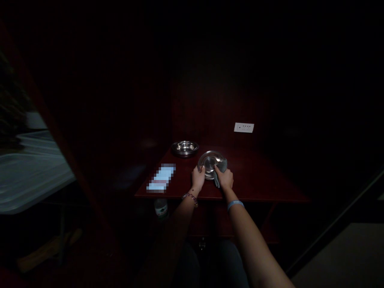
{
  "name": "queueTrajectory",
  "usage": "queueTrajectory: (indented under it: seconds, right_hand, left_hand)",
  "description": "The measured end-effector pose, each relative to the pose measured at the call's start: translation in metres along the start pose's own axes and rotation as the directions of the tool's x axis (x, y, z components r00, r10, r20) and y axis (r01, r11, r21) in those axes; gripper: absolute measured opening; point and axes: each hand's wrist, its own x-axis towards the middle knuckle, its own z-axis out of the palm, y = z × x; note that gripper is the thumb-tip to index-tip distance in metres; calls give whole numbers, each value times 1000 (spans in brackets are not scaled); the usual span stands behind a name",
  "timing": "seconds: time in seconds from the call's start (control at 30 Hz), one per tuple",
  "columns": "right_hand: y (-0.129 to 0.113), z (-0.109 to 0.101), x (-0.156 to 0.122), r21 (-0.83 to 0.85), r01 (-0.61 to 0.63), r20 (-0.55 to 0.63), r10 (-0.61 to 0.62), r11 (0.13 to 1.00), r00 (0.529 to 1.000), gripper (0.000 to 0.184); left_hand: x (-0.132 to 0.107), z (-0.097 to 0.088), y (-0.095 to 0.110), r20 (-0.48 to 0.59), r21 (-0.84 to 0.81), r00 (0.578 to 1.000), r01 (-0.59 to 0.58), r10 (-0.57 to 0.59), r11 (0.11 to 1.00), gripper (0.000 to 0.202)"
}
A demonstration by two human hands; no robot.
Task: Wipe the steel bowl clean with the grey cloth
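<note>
A shiny round metal plate [210,161] is held tilted above the dark red desk, its inner side facing me. My left hand [198,177] grips its lower left rim, thumb on the inside. On the right side, my right hand [225,177] is closed on a grey cloth [222,165] that lies against the plate's rim and hangs below it. The fingers behind the plate are hidden. Behind and to the left, a small stack of similar metal plates [185,148] rests on the desk.
The dark red desk [255,176] has a pixelated bright rectangle [161,178] at its left. A white socket panel [244,127] is on the back wall. Under the desktop stands a jar or bottle [161,209]. Clear plastic trays [33,180] are beyond the left partition.
</note>
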Motion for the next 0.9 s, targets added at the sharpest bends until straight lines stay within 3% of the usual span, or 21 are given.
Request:
queueTrajectory:
  seconds: [0.9]
  right_hand:
    - [-3, -6, -3, -5, 28, 47, -28, 1000, 999, 64]
  left_hand:
    - [0, 0, -2, -15, -8, 1000, 3, -3, 1000, 13]
